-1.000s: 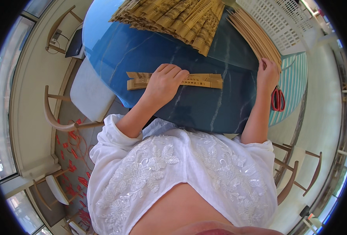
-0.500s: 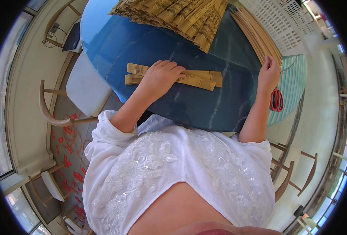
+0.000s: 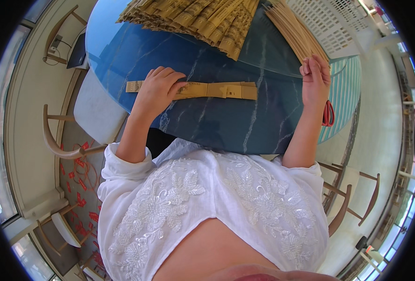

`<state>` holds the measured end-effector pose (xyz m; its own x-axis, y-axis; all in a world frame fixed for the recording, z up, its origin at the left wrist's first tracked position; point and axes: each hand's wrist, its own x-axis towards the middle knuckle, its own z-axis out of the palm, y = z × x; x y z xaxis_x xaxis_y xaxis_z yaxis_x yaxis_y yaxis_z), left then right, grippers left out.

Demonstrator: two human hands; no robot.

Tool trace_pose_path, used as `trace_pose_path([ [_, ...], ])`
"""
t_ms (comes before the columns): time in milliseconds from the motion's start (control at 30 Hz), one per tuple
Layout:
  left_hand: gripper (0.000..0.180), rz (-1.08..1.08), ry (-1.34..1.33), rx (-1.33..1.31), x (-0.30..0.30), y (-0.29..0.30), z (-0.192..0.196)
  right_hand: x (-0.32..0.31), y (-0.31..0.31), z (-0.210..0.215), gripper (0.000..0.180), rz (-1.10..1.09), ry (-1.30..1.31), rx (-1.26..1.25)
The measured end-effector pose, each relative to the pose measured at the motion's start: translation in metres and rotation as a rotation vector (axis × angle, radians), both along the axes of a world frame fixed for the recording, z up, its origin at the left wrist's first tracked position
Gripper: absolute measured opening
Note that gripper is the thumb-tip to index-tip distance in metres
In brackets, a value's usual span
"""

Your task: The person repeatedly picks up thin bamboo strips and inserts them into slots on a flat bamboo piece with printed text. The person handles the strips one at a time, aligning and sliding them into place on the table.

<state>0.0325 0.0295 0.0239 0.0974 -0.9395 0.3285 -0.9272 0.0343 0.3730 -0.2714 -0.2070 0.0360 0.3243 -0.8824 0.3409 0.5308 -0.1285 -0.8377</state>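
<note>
A long flat brown printed paper strip lies across the dark blue marbled table, with a narrower band around its middle. My left hand rests over its left part, fingers curled on the far side and thumb on top. At the right, my right hand is raised by the near ends of a bundle of thin wooden sticks. Its fingers are bent and drawn together; whatever they hold, if anything, is too small to make out.
A large fanned pile of folded brown paper covers the far side of the table. Beyond the sticks stands a white perforated basket. Red-handled scissors lie beside my right forearm. A white-seated chair is at the left.
My left hand has slid left along the paper. The strip parts, splayed at an angle before, now lie nearly in one line. My right hand's fingers have shifted beside the sticks.
</note>
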Motion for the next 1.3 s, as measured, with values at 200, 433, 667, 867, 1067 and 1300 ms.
trace_pose_path([
  [200, 0.02, -0.148, 0.023, -0.104, -0.021, -0.01, 0.001, -0.003, 0.003, 0.007, 0.023, 0.159, -0.26, 0.108],
  [433, 0.019, -0.305, 0.151, -0.001, -0.045, -0.031, -0.008, -0.01, -0.007, 0.001, 0.025, 0.15, -0.332, 0.115],
  [667, 0.015, -0.342, 0.234, 0.038, -0.041, -0.038, -0.009, 0.01, 0.007, 0.005, 0.027, -0.224, -0.013, 0.117],
  [867, 0.012, -0.351, 0.244, 0.054, -0.042, -0.04, -0.01, 0.013, 0.008, 0.001, 0.027, -0.253, 0.086, 0.086],
  [1067, 0.01, -0.35, 0.259, 0.065, -0.043, -0.043, -0.011, 0.015, 0.009, 0.001, 0.029, -0.258, 0.119, 0.071],
  [1300, 0.01, -0.344, 0.257, 0.043, -0.044, -0.043, -0.015, 0.015, 0.008, -0.002, 0.028, -0.261, 0.147, 0.089],
])
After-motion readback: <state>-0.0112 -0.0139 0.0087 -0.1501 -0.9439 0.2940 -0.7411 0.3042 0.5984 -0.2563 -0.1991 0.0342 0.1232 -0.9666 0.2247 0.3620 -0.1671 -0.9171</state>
